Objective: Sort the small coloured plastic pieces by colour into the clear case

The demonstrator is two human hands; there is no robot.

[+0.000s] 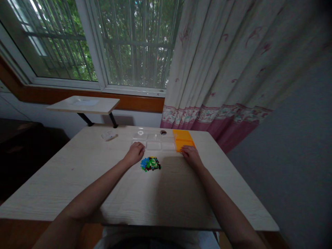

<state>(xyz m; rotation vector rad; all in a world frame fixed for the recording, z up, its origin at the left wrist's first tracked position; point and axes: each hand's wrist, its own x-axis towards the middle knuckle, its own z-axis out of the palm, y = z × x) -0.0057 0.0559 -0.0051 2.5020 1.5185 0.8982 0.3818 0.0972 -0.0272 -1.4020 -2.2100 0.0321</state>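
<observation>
A clear plastic compartment box (154, 141) lies at the far middle of the pale wooden table (77, 180), with its orange lid (183, 138) open to the right. My left hand (135, 153) rests at the box's near left corner, fingers curled. My right hand (190, 154) lies palm down on the near edge of the orange lid, fingers bent. Between the hands, just in front of the box, sits a small heap of several tiny coloured pieces (150, 164), blue, green, yellow and dark. Neither hand touches the heap.
A small clear plastic item (109, 136) lies at the far left of the table. A white shelf on black brackets (84, 104) juts from the wall under the window. A patterned curtain (233, 69) hangs at the right.
</observation>
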